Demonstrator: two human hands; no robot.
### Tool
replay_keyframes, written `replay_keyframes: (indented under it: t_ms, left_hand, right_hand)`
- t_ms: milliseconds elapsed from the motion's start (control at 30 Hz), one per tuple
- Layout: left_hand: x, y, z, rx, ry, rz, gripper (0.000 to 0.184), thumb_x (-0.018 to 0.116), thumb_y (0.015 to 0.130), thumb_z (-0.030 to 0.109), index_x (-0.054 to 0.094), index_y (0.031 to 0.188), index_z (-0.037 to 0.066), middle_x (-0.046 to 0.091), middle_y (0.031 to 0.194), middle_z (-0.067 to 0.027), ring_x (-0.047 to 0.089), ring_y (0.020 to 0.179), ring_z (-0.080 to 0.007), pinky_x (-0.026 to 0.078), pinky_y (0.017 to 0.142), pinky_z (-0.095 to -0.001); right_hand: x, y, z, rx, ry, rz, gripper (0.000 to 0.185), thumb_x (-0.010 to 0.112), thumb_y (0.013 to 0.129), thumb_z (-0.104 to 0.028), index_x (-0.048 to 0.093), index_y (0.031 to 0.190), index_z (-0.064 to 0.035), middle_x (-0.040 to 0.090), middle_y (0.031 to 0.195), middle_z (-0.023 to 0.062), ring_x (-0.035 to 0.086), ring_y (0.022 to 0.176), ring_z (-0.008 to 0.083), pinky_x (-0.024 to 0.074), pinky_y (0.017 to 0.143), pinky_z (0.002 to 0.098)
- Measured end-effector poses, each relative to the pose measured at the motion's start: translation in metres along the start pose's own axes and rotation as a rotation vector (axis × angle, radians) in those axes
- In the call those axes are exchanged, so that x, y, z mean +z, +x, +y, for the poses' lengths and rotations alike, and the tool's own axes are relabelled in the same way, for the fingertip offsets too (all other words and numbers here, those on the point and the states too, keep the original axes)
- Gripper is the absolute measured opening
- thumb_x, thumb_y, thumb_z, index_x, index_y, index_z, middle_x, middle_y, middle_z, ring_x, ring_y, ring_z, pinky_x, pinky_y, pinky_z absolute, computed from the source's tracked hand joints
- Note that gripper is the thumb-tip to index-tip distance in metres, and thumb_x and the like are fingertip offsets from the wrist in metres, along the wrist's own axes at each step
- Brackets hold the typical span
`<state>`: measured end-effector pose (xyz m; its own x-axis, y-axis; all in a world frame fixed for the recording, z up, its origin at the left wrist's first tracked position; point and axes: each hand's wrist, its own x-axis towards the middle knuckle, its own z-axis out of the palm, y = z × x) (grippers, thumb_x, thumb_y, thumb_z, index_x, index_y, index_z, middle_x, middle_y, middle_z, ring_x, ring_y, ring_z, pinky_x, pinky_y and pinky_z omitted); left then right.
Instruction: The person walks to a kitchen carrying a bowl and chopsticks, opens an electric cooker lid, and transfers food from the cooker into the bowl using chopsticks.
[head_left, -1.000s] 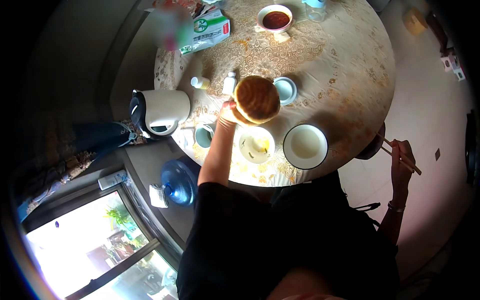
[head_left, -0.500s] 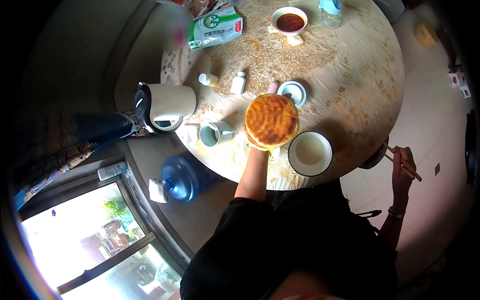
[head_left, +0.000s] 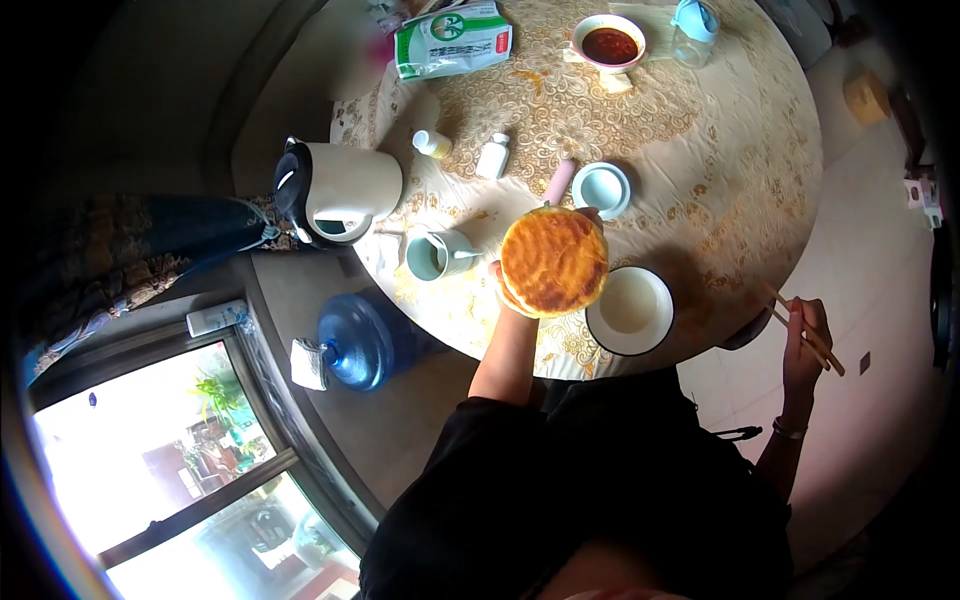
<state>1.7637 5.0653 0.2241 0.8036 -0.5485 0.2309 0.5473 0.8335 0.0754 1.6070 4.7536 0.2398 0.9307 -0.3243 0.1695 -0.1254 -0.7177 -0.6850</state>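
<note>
Left hand (head_left: 504, 294) grips browned flatbread (head_left: 554, 262) above table (head_left: 735, 165); right hand (head_left: 806, 338) pinches 2 chopsticks (head_left: 833, 362).

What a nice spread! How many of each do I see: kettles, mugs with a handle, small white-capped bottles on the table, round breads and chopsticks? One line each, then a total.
Kettle: 1
Mug: 1
Small white-capped bottles: 2
Round bread: 1 plainly visible
Chopsticks: 2
Total: 7
</note>
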Motion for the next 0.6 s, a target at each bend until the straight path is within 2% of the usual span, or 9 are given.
replay_keyframes:
  t_ms: [133,200,233,267,333,400,467,567,600]
  left_hand:
    - [-0.025,-0.009,0.0,-0.005,0.114,0.068,0.129,0.082,0.051,0.045,-0.003,0.142,0.013,0.038,0.128,-0.024,0.046,0.113,-0.0354,0.041,0.096,-0.0453]
    - [-0.034,-0.008,-0.001,0.006,0.196,0.136,0.125,0.082,0.05,0.039,0.003,0.143,0.013,0.038,0.129,-0.0223,0.045,0.114,-0.0369,0.04,0.096,-0.0493]
    - [-0.047,-0.007,0.001,-0.032,0.187,0.123,0.119,0.079,0.049,0.029,0.008,0.143,0.013,0.038,0.13,-0.0208,0.045,0.115,-0.038,0.038,0.097,-0.0514]
    - [-0.045,-0.006,0.0,-0.033,0.208,0.161,0.114,0.076,0.049,0.025,0.011,0.143,0.014,0.038,0.13,-0.0212,0.044,0.116,-0.0382,0.037,0.099,-0.0519]
    - [-0.052,-0.008,-0.003,-0.073,0.36,0.282,0.118,0.08,0.049,0.04,0.01,0.143,0.021,0.039,0.132,-0.0177,0.045,0.116,-0.033,0.04,0.097,-0.0482]
    - [-0.049,-0.01,-0.004,-0.076,0.392,0.279,0.116,0.08,0.052,0.043,0.01,0.143,0.024,0.039,0.133,-0.0161,0.045,0.117,-0.032,0.04,0.097,-0.0481]
    - [-0.034,-0.01,-0.004,-0.132,0.327,0.279,0.108,0.075,0.057,0.036,0.01,0.143,0.022,0.039,0.133,-0.0163,0.044,0.118,-0.0335,0.038,0.099,-0.0496]
    - [-0.02,-0.017,-0.002,-0.148,0.344,0.339,0.101,0.071,0.062,0.029,0.011,0.143,0.018,0.039,0.132,-0.0174,0.043,0.119,-0.0343,0.037,0.099,-0.0493]
    - [-0.021,-0.021,0.0,-0.133,0.36,0.312,0.087,0.067,0.067,0.027,0.019,0.138,0.012,0.042,0.129,-0.0164,0.045,0.116,-0.0317,0.038,0.098,-0.0459]
  right_hand:
    - [0.006,0.014,-0.009,-0.062,0.117,-0.02,0.009,0.047,0.089,-0.003,0.051,0.084,0.0034,0.051,0.074,0.0083,0.051,0.065,0.0177,0.0427,0.06,0.0269]
    - [0.017,0.022,-0.018,0.065,0.212,-0.071,0.007,0.048,0.088,-0.002,0.052,0.086,0.0032,0.055,0.078,0.0086,0.056,0.07,0.0186,0.0463,0.063,0.0283]
    - [0.021,0.033,-0.038,-0.011,0.226,-0.143,0.009,0.054,0.085,-0.006,0.054,0.089,0.0027,0.057,0.079,0.01,0.058,0.072,0.0198,0.0474,0.064,0.0292]
    - [0.026,0.044,-0.064,-0.087,0.239,-0.216,0.015,0.06,0.083,-0.009,0.055,0.092,0.0021,0.058,0.081,0.0114,0.06,0.075,0.0209,0.0486,0.066,0.0302]
    - [0.042,0.06,-0.109,-0.2,0.242,-0.333,0.044,0.075,0.071,-0.019,0.055,0.105,-0.0001,0.061,0.092,0.0147,0.062,0.085,0.0247,0.0501,0.071,0.0332]
    - [0.062,0.074,-0.133,-0.376,0.273,-0.395,0.081,0.083,0.056,-0.032,0.044,0.122,-0.0033,0.057,0.109,0.0177,0.059,0.096,0.0305,0.0493,0.078,0.0362]
    - [0.076,0.082,-0.146,-0.442,0.167,-0.487,0.102,0.083,0.052,-0.038,0.029,0.132,-0.0048,0.049,0.122,0.0206,0.054,0.105,0.0353,0.0471,0.084,0.04]
    - [0.089,0.091,-0.156,-0.445,0.082,-0.648,0.109,0.083,0.052,-0.036,0.021,0.136,-0.0052,0.045,0.124,0.0231,0.053,0.106,0.038,0.0457,0.086,0.0412]
    - [0.095,0.093,-0.158,-0.405,0.084,-0.732,0.109,0.083,0.053,-0.034,0.02,0.136,-0.005,0.045,0.124,0.0233,0.053,0.106,0.038,0.0454,0.087,0.0415]
